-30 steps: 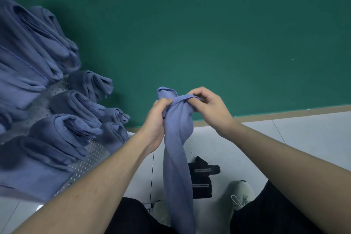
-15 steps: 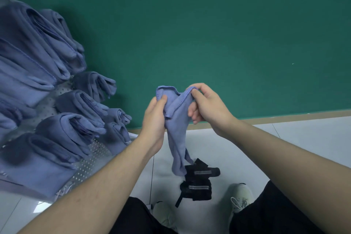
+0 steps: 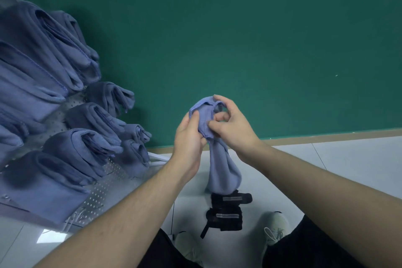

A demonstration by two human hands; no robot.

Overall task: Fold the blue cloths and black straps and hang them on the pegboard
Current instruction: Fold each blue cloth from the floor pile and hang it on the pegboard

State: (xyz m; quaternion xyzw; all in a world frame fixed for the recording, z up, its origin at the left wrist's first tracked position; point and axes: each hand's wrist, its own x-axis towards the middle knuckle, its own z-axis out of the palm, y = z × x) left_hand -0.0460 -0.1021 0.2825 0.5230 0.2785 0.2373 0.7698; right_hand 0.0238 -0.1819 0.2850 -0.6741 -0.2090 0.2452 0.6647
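A blue cloth (image 3: pixel 221 167) hangs doubled over in front of me, its top edges bunched between both hands. My left hand (image 3: pixel 188 135) grips the cloth's upper left side, thumb over the hem. My right hand (image 3: pixel 230 124) pinches the upper right edge with curled fingers. Black straps (image 3: pixel 228 211) with grey reflective bands lie in a heap on the white floor below the cloth. At the left, the white pegboard (image 3: pixel 104 189) carries several folded blue cloths (image 3: pixel 87 148).
A green wall (image 3: pixel 261 39) with a tan baseboard stands straight ahead. White floor tiles (image 3: pixel 348 163) spread to the right. My two pale shoes (image 3: pixel 274 228) stand on the floor beside the straps, and my dark trousers show at the bottom edge.
The cloth's hanging length has been gathered up from a long strip into a shorter doubled fold. Both hands moved closer together at its top, and the view shifted slightly.
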